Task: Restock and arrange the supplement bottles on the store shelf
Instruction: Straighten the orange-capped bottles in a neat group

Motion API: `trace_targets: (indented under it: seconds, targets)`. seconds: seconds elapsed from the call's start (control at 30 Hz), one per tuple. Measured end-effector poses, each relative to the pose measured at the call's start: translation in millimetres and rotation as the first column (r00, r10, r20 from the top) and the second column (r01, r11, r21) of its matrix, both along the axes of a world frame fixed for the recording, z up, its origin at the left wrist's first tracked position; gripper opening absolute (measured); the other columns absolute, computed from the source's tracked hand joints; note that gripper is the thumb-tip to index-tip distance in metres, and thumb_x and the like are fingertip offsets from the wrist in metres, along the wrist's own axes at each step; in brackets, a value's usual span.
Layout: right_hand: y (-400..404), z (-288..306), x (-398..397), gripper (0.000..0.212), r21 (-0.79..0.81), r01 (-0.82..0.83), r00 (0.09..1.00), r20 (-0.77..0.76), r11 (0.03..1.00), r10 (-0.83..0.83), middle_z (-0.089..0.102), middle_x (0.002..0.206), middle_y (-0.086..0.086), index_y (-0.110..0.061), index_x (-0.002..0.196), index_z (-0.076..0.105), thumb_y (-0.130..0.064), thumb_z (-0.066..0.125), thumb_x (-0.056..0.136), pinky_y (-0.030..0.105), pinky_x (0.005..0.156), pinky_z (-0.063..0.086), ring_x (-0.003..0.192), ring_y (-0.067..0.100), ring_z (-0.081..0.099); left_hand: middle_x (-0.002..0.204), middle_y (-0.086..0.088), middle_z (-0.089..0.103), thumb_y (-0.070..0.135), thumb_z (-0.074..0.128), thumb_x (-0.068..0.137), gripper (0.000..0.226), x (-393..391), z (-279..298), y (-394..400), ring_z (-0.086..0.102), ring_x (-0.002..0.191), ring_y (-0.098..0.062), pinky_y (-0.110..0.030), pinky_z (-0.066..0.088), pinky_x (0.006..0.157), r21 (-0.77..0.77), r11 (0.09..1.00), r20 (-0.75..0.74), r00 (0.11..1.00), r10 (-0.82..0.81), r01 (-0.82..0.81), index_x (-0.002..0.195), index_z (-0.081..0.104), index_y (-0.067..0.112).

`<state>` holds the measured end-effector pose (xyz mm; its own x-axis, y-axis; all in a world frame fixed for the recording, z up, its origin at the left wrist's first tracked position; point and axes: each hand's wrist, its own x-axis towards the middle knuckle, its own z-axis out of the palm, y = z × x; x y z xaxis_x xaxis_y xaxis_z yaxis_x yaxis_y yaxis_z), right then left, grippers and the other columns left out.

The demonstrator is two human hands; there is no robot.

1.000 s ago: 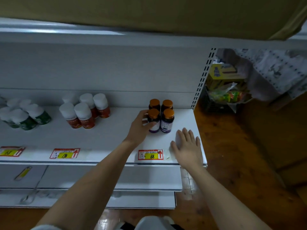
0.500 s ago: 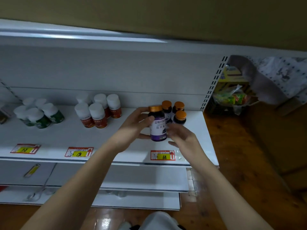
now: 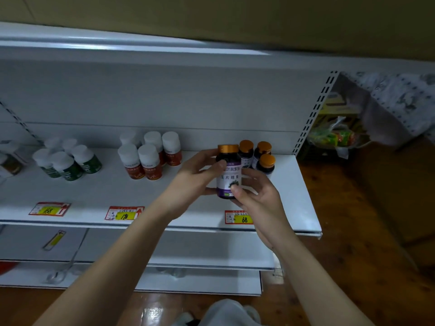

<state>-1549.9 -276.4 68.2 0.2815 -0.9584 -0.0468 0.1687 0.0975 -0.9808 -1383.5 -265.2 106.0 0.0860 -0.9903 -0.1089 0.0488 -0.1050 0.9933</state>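
Mid-step: inspecting/orienting one purple-label bottle (image 3: pixel 228 171), lifted clear of the white shelf (image 3: pixel 303 203), label facing camera, upright. Left hand (image 3: pixel 195 177) wrapped round upper body, thumb across the label top, fingertips near the gold cap. Right hand (image 3: pixel 255 196) cupping the lower part, thumb pinching the label's bottom edge. Both hands loaded, neither free.

Sitting directly behind: three matching gold-capped bottles (image 3: pixel 259 154) at the shelf's right rear, above the "68" price tag (image 3: pixel 239 217). Probably the bottle's group.

Next move, as judged: set bottle down in the front-left gap of that cluster, label forward, squared with neighbours. Needs a gentle descent; close spacing risks knocking the rear ones.

Further left: red-label white-capped bottles (image 3: pixel 150 156), then green-label white-capped bottles (image 3: pixel 68 161), well apart from the action.

Hard to read: label text mostly small, partly thumb-covered. Bottle base hidden by right-hand fingers. Far-left items cut off by frame edge. Lower shelves blurred, contents unclear. Clutter right of the upright indistinct.
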Motion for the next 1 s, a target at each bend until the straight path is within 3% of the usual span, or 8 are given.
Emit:
trace_targets:
  seconds: [0.17,0.37,0.43,0.57,0.7,0.83,1.0]
  targets:
    - [-2.2,0.4,3.3,0.039,-0.075,0.057,0.991,-0.114,0.996,-0.065,0.071,0.110,-0.007,-0.026,0.117,0.063,-0.013,0.078,0.083,0.041,0.100,0.053,0.108,0.012,0.067,0.116,-0.008,0.070,0.014,0.067,0.093,0.032,-5.5,3.9,-1.8,0.072,0.098,-0.016,-0.040,0.062,0.079,-0.002,0.998,-0.014,0.998,0.057,-0.057,0.123,0.058,0.011]
    - [-3.1,1.3,5.6,0.040,-0.103,0.021,0.981,-0.189,0.994,-0.040,0.070,0.116,-0.011,-0.029,0.123,0.063,-0.020,0.075,0.086,0.041,0.103,0.050,0.112,0.008,0.064,0.114,-0.011,0.067,0.017,0.074,0.088,0.030,-3.6,6.6,-4.4,0.072,0.096,-0.023,-0.041,0.062,0.082,-0.029,0.994,0.087,0.990,0.108,-0.106,0.116,0.065,0.015]
    - [-2.8,2.0,7.0,0.033,-0.079,-0.021,0.992,-0.122,0.997,0.012,0.070,0.119,-0.007,-0.028,0.125,0.063,-0.023,0.068,0.093,0.041,0.106,0.048,0.115,0.012,0.063,0.115,-0.013,0.066,0.016,0.073,0.088,0.030,-3.0,7.6,-4.1,0.071,0.098,-0.026,-0.043,0.061,0.085,-0.037,0.993,0.094,0.989,0.113,-0.110,0.117,0.065,0.015]
    - [-0.8,4.2,10.1,0.028,0.079,-0.128,0.978,0.176,0.989,0.112,0.071,0.119,-0.002,-0.024,0.120,0.063,-0.011,0.047,0.102,0.037,0.101,0.051,0.115,0.017,0.065,0.117,-0.016,0.065,0.012,0.069,0.090,0.035,-1.9,10.2,-2.6,0.070,0.102,-0.028,-0.045,0.060,0.086,-0.037,0.993,0.046,0.992,0.117,-0.115,0.124,0.060,0.011]
    - [0.1,4.0,11.5,0.029,0.103,-0.162,0.961,0.244,0.981,0.133,0.072,0.117,0.003,-0.018,0.125,0.060,-0.007,0.049,0.101,0.036,0.097,0.054,0.112,0.020,0.067,0.113,-0.013,0.068,0.010,0.069,0.091,0.030,-1.5,13.6,-0.7,0.071,0.095,-0.020,-0.044,0.060,0.086,-0.031,0.988,0.004,0.988,0.154,-0.153,0.118,0.056,0.007]
    - [-0.3,2.9,11.7,0.035,0.054,-0.077,0.988,0.140,0.996,0.069,0.069,0.121,0.006,-0.019,0.129,0.056,-0.010,0.062,0.096,0.039,0.098,0.053,0.114,0.020,0.066,0.107,-0.004,0.070,0.016,0.067,0.093,0.019,-3.7,14.3,2.6,0.070,0.097,-0.016,-0.040,0.061,0.085,-0.048,0.990,0.053,0.989,0.136,-0.133,0.111,0.060,0.012]
    - [2.6,1.6,11.3,0.042,-0.106,0.019,0.996,-0.083,0.994,-0.028,0.069,0.114,-0.007,-0.029,0.121,0.057,-0.013,0.074,0.086,0.036,0.096,0.054,0.108,0.012,0.066,0.107,-0.005,0.065,0.030,0.074,0.086,0.032,-5.6,13.3,5.2,0.069,0.097,-0.020,-0.044,0.062,0.080,-0.041,0.992,0.186,0.974,0.127,-0.121,0.116,0.062,0.024]
